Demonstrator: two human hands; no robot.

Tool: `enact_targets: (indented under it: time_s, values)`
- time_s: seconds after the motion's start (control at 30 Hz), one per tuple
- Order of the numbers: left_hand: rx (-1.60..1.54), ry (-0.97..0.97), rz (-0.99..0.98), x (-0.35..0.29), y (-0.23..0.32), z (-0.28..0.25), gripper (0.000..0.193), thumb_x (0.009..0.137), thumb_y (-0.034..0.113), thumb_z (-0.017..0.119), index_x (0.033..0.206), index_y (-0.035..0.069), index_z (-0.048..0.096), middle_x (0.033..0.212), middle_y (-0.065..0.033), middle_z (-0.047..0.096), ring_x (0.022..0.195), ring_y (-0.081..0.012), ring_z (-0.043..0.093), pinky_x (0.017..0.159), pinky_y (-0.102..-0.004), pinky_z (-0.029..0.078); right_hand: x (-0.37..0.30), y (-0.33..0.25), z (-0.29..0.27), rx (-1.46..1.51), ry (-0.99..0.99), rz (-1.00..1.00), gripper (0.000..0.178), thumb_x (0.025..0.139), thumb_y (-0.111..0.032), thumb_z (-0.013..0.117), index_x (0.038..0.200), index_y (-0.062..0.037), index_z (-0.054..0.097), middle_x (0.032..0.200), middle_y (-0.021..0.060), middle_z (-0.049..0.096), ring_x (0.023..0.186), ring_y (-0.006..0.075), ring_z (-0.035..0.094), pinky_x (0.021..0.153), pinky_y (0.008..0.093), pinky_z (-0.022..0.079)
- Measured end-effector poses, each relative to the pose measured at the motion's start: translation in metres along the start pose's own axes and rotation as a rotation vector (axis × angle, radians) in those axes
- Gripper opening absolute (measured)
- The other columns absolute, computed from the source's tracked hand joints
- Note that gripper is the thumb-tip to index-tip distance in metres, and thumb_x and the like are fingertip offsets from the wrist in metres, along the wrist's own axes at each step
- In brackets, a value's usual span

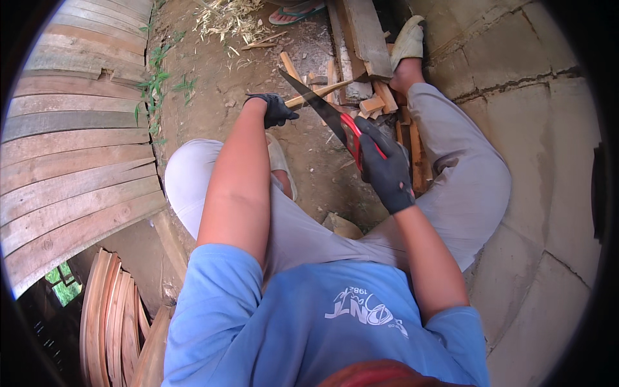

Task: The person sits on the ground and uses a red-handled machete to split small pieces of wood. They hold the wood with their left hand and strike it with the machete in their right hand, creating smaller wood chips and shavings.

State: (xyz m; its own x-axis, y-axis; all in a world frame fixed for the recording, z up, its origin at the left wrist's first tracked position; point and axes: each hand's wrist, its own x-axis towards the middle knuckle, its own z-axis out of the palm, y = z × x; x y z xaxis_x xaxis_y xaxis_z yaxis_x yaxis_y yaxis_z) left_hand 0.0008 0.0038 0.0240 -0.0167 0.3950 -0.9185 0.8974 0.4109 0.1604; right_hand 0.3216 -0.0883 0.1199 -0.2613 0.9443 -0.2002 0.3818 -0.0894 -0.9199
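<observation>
My right hand (387, 164), in a black glove, is closed around the red-and-black handle of a hand saw (327, 115). The dark blade slants up and to the left, its tip just beyond my left hand (276, 111). That hand, also gloved in black, is closed on the near end of a thin wooden strip (333, 88), which narrows to a point on the right. The blade passes over the strip; whether its teeth touch the wood I cannot tell.
A thick timber beam (366, 39) lies ahead, with small wood offcuts (372, 105) around its near end. Wood shavings (232, 19) cover the ground farther off. Planks (77, 129) line the left, above stacked curved boards (109, 316). A concrete wall (522, 142) stands at right.
</observation>
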Motion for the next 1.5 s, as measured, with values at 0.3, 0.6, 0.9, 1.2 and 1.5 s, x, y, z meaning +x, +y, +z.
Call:
enact_targets:
  time_s: [0.3, 0.6, 0.9, 1.2, 1.5]
  values:
    - [0.119, 0.021, -0.008, 0.039, -0.002, -0.004, 0.052, 0.089, 0.063, 0.076, 0.1, 0.013, 0.084, 0.094, -0.0036, 0.081, 0.08, -0.0231, 0.074, 0.075, -0.0398, 0.06, -0.011, 0.0, -0.011, 0.196, 0.07, 0.03, 0.041, 0.107, -0.022, 0.06, 0.141, -0.0008, 0.068, 0.136, 0.0152, 0.073, 0.126, 0.0228, 0.068, 0.11, 0.0354, 0.049]
    - [0.158, 0.112, -0.064, 0.021, 0.008, -0.01, 0.046, 0.084, 0.06, 0.083, 0.101, 0.017, 0.086, 0.105, -0.0013, 0.081, 0.103, -0.0237, 0.076, 0.094, -0.0443, 0.059, 0.151, 0.058, 0.119, 0.126, 0.173, -0.087, 0.043, 0.103, -0.032, 0.062, 0.135, -0.0042, 0.072, 0.135, 0.0205, 0.072, 0.127, 0.0322, 0.069, 0.11, 0.0371, 0.05]
    - [0.404, 0.894, 0.051, 0.041, -0.024, 0.069, 0.035, 0.087, 0.039, 0.073, 0.112, 0.015, 0.077, 0.103, -0.0118, 0.078, 0.103, -0.0307, 0.076, 0.084, -0.0477, 0.058, 0.15, 0.064, 0.142, 0.097, 0.163, -0.092, 0.041, 0.105, -0.03, 0.06, 0.133, -0.0028, 0.073, 0.129, 0.0224, 0.074, 0.121, 0.0356, 0.071, 0.105, 0.04, 0.052]
    - [0.383, 0.792, 0.049, 0.043, -0.016, 0.047, 0.032, 0.091, 0.027, 0.06, 0.11, 0.01, 0.08, 0.116, -0.0158, 0.078, 0.109, -0.0332, 0.076, 0.091, -0.0472, 0.06, 0.106, 0.055, 0.106, 0.017, 0.137, -0.082, 0.041, 0.106, -0.032, 0.057, 0.138, -0.0089, 0.071, 0.129, 0.0211, 0.074, 0.121, 0.0364, 0.07, 0.105, 0.0417, 0.052]
    - [0.327, 0.676, 0.029, 0.032, -0.014, 0.045, 0.041, 0.089, 0.032, 0.063, 0.121, 0.011, 0.078, 0.128, -0.0168, 0.075, 0.119, -0.0349, 0.072, 0.101, -0.0468, 0.058, -0.042, -0.025, -0.005, -0.038, 0.011, 0.043, 0.042, 0.105, -0.027, 0.059, 0.141, -0.007, 0.069, 0.132, 0.0207, 0.073, 0.122, 0.0332, 0.071, 0.106, 0.0373, 0.052]
